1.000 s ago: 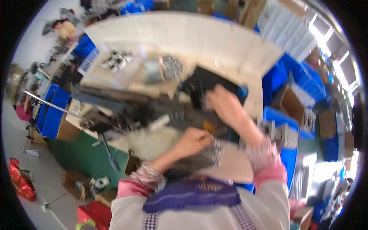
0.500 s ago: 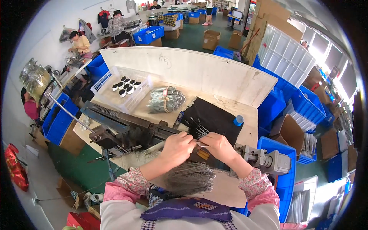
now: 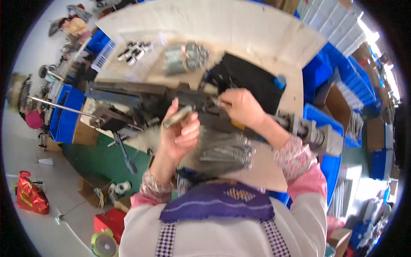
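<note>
Holding small white pieces (image 3: 136, 52) with dark tops, a white plastic crate (image 3: 102, 56) stood at the far left of the counter (image 3: 269, 176). Just right of it lay a banded bundle of metal rods (image 3: 182, 60). A blue bin (image 3: 68, 113) stood beyond the left end of the counter, and a second blue bin (image 3: 317, 115) stood off the right edge, partly hidden behind a metal mechanism (image 3: 327, 139); what either held could not be told. Farther right was a cardboard box (image 3: 330, 102), its flaps up.

The person's hands were apart, each at the dark machine (image 3: 160, 91) that crossed the counter. The left hand (image 3: 182, 135) was turned palm up with its fingers half curled, and a pale bar (image 3: 177, 118) crossed in front of the palm; whether the fingers gripped it could not be told. The right hand (image 3: 244, 107) reached inward, fingertips drawn together near the machine's right part, anything between them too blurred to make out.

Loose wires (image 3: 224, 153) spread near the front edge, with bare counter to their right. Beyond the right hand lay a black cloth (image 3: 257, 85), and an upright board (image 3: 214, 21) lined the back edge.
</note>
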A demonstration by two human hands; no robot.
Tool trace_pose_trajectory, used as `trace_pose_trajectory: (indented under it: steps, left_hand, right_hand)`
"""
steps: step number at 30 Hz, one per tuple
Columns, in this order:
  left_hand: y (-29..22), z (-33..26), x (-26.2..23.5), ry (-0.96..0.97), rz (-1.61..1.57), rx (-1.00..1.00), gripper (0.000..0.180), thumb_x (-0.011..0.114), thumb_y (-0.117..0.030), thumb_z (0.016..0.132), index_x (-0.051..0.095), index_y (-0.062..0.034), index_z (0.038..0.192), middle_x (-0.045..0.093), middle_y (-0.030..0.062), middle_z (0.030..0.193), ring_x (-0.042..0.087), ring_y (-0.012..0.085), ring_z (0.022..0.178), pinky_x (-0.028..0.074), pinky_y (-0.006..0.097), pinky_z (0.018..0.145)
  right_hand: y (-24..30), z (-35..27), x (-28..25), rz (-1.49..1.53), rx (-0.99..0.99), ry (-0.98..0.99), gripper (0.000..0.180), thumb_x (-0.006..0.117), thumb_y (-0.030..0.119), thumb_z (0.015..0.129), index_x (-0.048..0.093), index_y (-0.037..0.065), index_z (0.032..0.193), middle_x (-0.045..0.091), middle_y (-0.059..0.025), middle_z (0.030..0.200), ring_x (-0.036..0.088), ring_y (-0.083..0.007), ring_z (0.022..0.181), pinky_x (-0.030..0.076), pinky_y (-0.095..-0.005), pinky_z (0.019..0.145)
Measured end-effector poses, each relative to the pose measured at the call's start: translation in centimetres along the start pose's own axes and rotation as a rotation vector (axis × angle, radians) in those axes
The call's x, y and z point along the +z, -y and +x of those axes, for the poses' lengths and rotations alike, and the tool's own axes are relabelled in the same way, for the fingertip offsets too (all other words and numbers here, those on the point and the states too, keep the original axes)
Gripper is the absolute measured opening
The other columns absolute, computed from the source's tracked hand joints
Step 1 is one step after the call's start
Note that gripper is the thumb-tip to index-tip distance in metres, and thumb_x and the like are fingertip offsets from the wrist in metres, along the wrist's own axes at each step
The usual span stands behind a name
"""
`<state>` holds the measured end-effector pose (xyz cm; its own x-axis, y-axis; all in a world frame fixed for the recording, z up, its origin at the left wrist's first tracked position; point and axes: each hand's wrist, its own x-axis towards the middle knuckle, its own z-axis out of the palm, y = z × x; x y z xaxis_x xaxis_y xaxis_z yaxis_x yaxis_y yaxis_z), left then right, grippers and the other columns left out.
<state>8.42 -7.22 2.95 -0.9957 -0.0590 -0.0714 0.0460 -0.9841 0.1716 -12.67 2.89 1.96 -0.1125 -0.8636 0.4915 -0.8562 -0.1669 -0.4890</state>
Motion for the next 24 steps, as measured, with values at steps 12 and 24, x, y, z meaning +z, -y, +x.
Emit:
trace_pose_trajectory:
  steps: [12,24]
  left_hand:
    - [4.4,-1.4,-6.5,-0.528,1.249,0.092,0.025,0.060,-0.028,0.091,0.060,-0.0033,0.091,0.060,0.0026,0.065,0.051,0.0080,0.046,0.037,0.024,0.040]
    - [-3.8,-7.9,-13.0,-0.989,0.658,0.700,0.039,0.056,-0.039,0.095,0.063,-0.0009,0.089,0.055,0.0045,0.061,0.040,0.0100,0.037,0.023,0.026,0.034]
  right_hand:
    - [4.6,-4.0,-0.9,-0.366,-0.191,-0.060,0.020,0.061,0.009,0.071,0.059,0.006,0.091,0.051,-0.0102,0.085,0.061,-0.0240,0.074,0.053,-0.0334,0.056]
    - [-2.9,-8.9,3.3,-0.322,0.479,0.180,0.032,0.061,0.031,0.089,0.048,0.002,0.095,0.055,-0.0154,0.090,0.065,-0.0358,0.079,0.053,-0.0446,0.061]
